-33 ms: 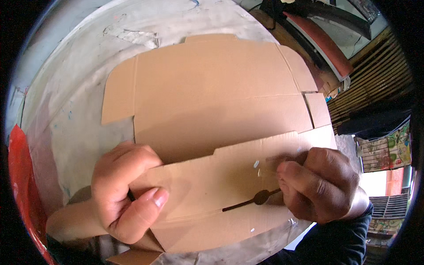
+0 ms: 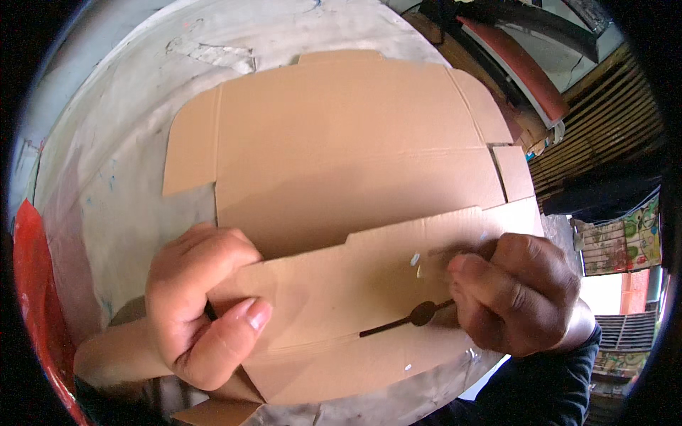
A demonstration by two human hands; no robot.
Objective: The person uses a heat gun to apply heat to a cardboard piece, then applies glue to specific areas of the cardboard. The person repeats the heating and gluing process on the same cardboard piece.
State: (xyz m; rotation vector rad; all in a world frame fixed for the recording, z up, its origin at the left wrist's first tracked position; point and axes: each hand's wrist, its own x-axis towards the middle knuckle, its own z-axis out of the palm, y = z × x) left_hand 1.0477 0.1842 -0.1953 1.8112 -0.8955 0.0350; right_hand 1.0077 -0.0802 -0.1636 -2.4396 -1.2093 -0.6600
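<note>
Brown cardboard, folks: the flat-cut box sheet (image 2: 348, 142) lies mostly beyond the hands on a pale, scuffed, wrinkly surface (image 2: 128, 156), with its near panel (image 2: 320, 291) tipped up between them. The left hand (image 2: 202, 305) has that panel's left end clamped between thumb and bent fingers, while the right hand (image 2: 518, 295) is curled tight against the other end, can't tell if it's really gripping. Matte face, pressed creases, rounded far corners, plus a skinny dark slit (image 2: 383, 329) with a round hole (image 2: 423, 313) partway along.
</note>
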